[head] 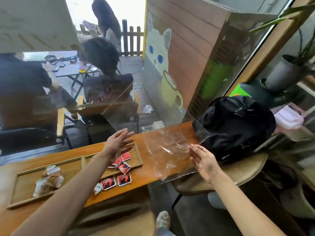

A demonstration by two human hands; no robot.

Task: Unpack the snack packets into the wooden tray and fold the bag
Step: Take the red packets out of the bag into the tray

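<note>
Near the desk's (pixel 144 178) right end lies the clear bag (pixel 167 150), flat, long axis running from near edge to far edge. Left hand (pixel 117 143) and right hand (pixel 202 160) hover with straight, spread fingers, holding nothing. Red packets (pixel 121 163) lie in the wooden tray (pixel 138 155).

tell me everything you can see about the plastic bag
The plastic bag is clear, thin and wrinkled, and looks empty. It lies flat and unfolded on the right end of the wooden counter, its near corner hanging past the edge. It sits right of the tray and left of a black backpack. The right hand, fingers straight, is at its right edge; whether it touches the bag is unclear. The left hand is off it.
</note>
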